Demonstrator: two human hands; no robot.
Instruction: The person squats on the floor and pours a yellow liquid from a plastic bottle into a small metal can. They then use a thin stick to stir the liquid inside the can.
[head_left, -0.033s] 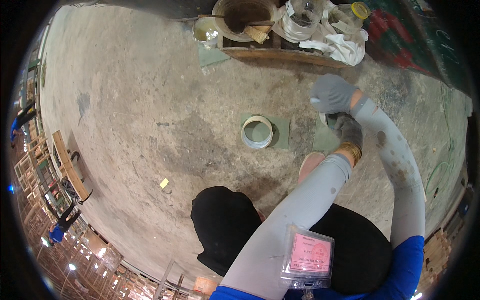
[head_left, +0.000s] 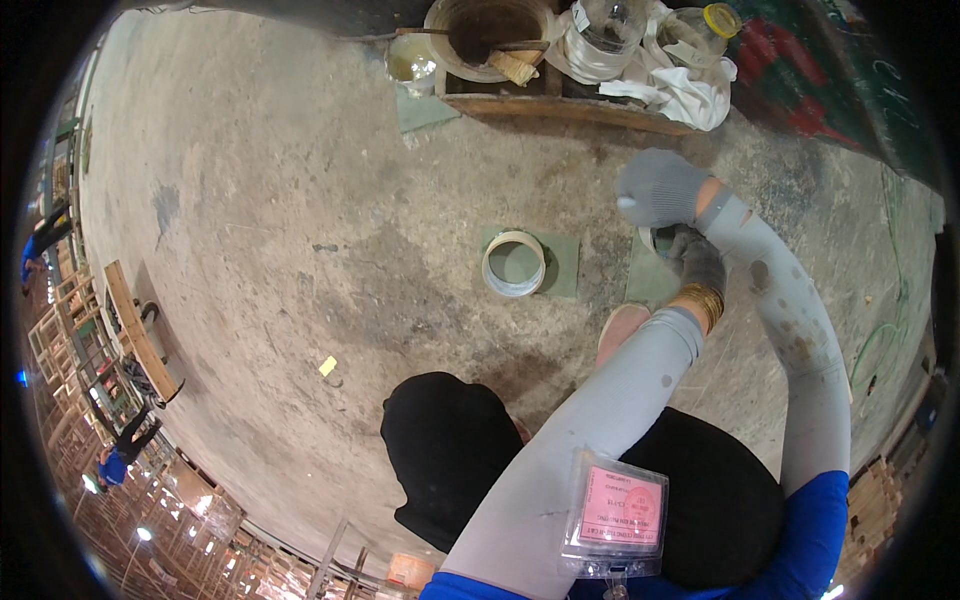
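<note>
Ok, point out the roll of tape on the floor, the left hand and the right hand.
roll of tape [head_left: 514,263]: head view, on its rim.
left hand [head_left: 697,262]: head view, back of the dark glove.
right hand [head_left: 660,187]: head view, back of the grey glove.

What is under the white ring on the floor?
The white ring sits on a flat green square pad, which also shows through its open middle. Whatever lies beneath the pad is covered.

Grey gloved hands [head_left: 675,215], white ring [head_left: 514,264], green pad [head_left: 562,262]
</note>
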